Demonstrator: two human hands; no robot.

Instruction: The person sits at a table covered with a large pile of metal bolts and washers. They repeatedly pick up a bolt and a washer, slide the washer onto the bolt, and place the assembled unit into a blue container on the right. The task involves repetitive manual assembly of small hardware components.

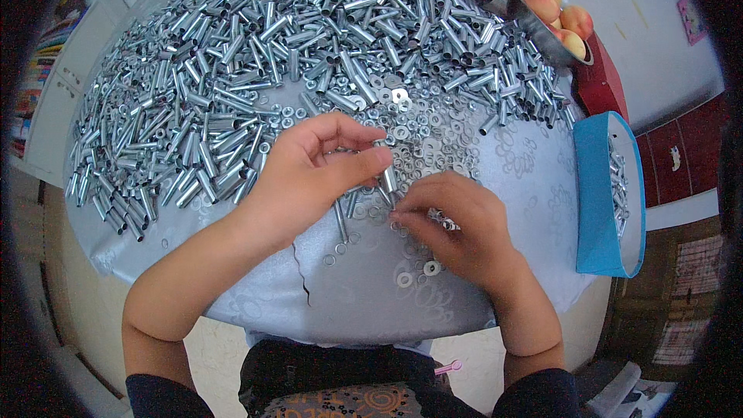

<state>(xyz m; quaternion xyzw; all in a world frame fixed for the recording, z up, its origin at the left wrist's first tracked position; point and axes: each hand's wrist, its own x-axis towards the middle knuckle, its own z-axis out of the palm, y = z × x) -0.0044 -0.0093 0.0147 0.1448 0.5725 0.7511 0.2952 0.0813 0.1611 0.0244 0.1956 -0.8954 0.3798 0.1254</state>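
At bench centre, our left hand point(309, 166) pinches a short metal tube point(389, 178), its long axis running twelve to six; our right hand point(453, 220), nearer at five o'clock, grips washers point(433, 147), the tube heap point(255, 54) beyond at eleven.

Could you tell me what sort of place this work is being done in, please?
Probably a home rather than a factory: the metal tubes and washers are heaped on a round table under a patterned cloth, metal bowls of peaches stand at its far edge, and a blue box holds finished pieces.
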